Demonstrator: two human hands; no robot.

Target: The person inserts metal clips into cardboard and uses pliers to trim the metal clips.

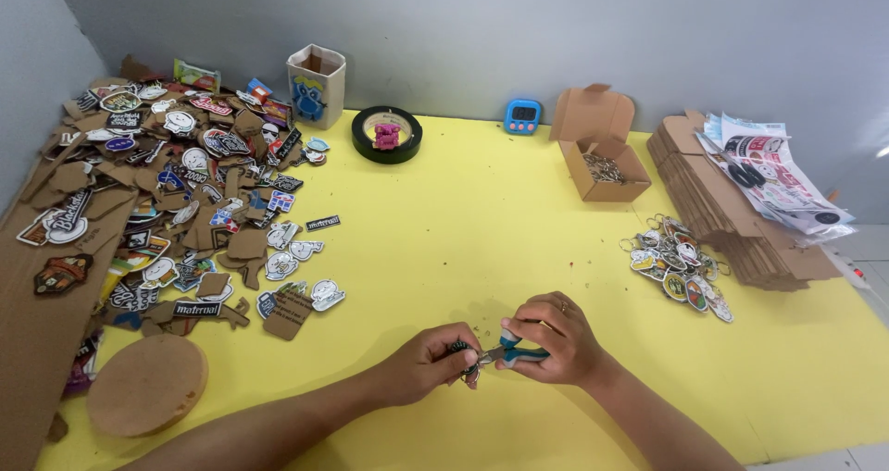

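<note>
My right hand (554, 339) grips small pliers with blue handles (515, 351), jaws pointing left. My left hand (428, 362) pinches a small dark charm with a metal ring (466, 360) right at the plier tips. Both hands meet low over the yellow table (482, 221), near its front edge. The charm is mostly hidden by my fingers.
A big heap of cardboard-backed charms (176, 184) covers the left side, with a round wooden disc (146, 385) in front. Finished keychains (678, 265) lie at right beside stacked flat cartons (732, 212). An open carton of rings (604, 165), tape roll (386, 134), blue timer (522, 115) stand at the back.
</note>
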